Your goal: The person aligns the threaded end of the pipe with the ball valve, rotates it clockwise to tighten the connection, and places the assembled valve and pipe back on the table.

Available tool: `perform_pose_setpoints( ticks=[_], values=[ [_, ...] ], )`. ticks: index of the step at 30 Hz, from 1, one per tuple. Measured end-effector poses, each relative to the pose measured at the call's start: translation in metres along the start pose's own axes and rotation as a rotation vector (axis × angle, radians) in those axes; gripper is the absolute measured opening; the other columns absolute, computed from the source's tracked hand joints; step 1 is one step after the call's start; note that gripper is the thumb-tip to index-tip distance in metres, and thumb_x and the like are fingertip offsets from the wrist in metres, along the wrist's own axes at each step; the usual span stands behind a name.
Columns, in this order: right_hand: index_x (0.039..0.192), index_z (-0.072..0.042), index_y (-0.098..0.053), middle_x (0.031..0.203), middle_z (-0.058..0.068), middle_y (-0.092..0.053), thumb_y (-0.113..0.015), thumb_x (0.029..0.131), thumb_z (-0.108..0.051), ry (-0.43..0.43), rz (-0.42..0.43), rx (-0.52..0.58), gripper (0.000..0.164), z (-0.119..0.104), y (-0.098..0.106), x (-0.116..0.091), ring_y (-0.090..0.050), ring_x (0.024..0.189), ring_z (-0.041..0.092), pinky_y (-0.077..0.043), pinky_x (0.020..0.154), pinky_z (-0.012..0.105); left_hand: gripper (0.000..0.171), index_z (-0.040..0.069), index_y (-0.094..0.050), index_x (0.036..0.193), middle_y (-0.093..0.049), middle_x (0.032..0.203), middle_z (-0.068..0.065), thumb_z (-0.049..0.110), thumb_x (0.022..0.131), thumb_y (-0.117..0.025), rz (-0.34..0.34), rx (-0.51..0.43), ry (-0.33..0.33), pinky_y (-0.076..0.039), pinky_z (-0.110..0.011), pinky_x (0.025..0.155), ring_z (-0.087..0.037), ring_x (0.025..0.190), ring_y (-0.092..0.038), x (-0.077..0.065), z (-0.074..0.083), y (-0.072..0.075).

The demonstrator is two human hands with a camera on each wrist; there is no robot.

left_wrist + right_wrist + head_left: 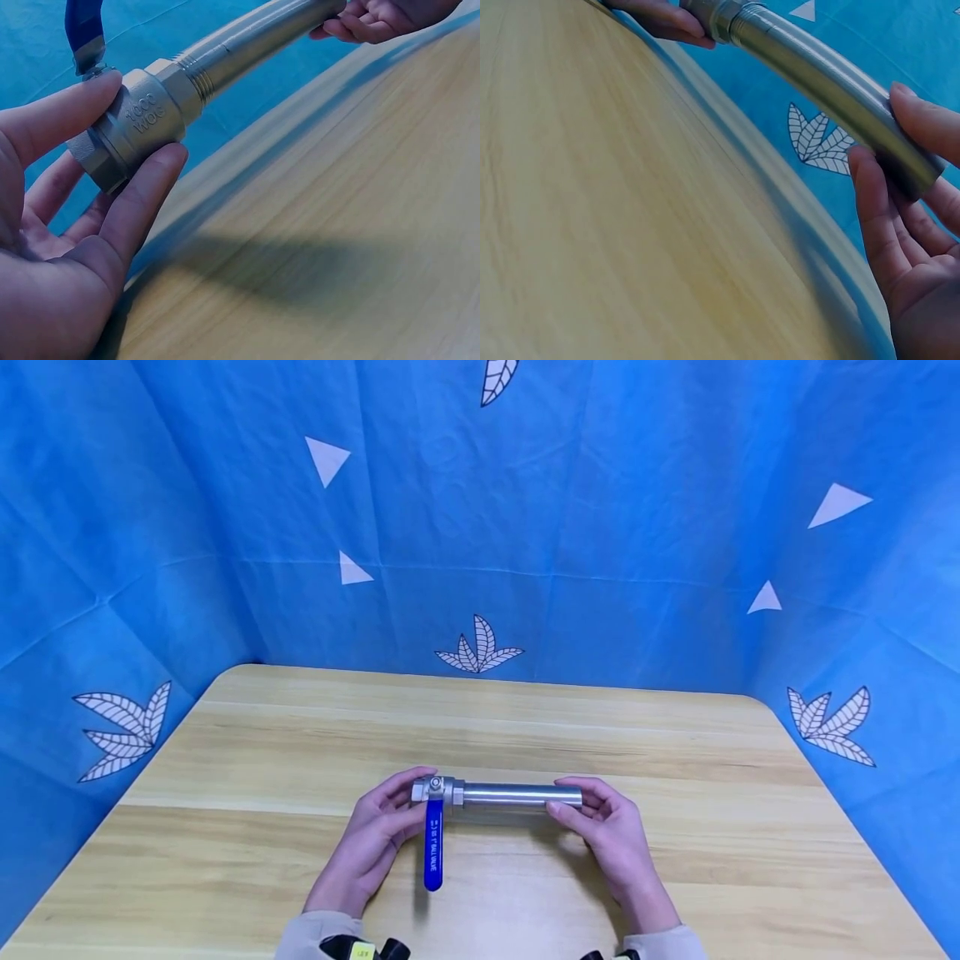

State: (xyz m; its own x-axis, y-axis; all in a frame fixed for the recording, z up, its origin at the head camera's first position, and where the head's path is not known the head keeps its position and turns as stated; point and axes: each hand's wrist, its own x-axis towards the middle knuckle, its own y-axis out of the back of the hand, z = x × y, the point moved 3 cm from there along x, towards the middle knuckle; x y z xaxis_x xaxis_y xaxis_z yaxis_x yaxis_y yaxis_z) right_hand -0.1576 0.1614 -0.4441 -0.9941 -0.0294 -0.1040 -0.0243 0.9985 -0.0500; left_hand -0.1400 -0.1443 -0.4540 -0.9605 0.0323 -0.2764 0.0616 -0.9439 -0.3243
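A silver ball valve (453, 791) with a blue lever handle (433, 847) is joined to a straight metal pipe (510, 794). My left hand (375, 835) grips the valve body, thumb on one side and fingers around the other. In the left wrist view the valve (142, 109) bears raised "1000 WOG" lettering, and a few threads show where the pipe enters it. My right hand (611, 835) pinches the pipe's free end between thumb and fingers, as the right wrist view shows on the pipe (825, 82). The assembly is held level above the table, its lever pointing toward me.
The wooden table (480, 718) has rounded far corners. A blue cloth (465, 510) with white leaf and triangle prints surrounds it at the back and both sides. Shadows of the hands and pipe fall on the tabletop.
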Motion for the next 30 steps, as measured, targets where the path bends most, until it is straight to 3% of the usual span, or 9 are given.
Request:
perform_pose_setpoints(
  ticks=[15, 23, 30],
  values=[
    [0.12, 0.006, -0.07, 0.089, 0.001, -0.081, -0.082, 0.093, -0.007, 0.012, 0.019, -0.058, 0.032, -0.0001, -0.0013, 0.0002, -0.077, 0.077, 0.017, -0.067, 0.074, 0.03, 0.057, 0.007, -0.065, 0.143, -0.071, 0.129, -0.005, -0.005, 0.089, -0.075, -0.009, 0.01, -0.007, -0.061, -0.03, 0.09, -0.02, 0.114, -0.07, 0.0003, -0.0019, -0.0007],
    [0.14, 0.004, -0.06, 0.103, -0.001, -0.081, -0.082, 0.088, 0.001, 0.074, -0.079, -0.031, 0.057, -0.0004, -0.0003, -0.0009, -0.078, 0.089, 0.016, -0.066, 0.08, 0.029, 0.055, 0.007, -0.065, 0.143, -0.071, 0.129, -0.005, -0.006, 0.09, -0.073, -0.013, -0.023, -0.01, -0.063, -0.03, 0.092, -0.021, 0.112, -0.072, 0.0004, -0.0014, 0.0007],
    [0.14, 0.007, -0.058, 0.111, -0.001, -0.079, -0.082, 0.08, 0.011, 0.137, -0.134, -0.023, 0.064, 0.0013, 0.0012, -0.0001, -0.078, 0.098, 0.018, -0.066, 0.087, 0.027, 0.056, 0.004, -0.061, 0.146, -0.071, 0.131, -0.007, -0.007, 0.091, -0.07, -0.012, -0.048, -0.006, -0.064, -0.033, 0.095, -0.021, 0.113, -0.073, 0.0008, -0.0006, 0.0012]
  ],
)
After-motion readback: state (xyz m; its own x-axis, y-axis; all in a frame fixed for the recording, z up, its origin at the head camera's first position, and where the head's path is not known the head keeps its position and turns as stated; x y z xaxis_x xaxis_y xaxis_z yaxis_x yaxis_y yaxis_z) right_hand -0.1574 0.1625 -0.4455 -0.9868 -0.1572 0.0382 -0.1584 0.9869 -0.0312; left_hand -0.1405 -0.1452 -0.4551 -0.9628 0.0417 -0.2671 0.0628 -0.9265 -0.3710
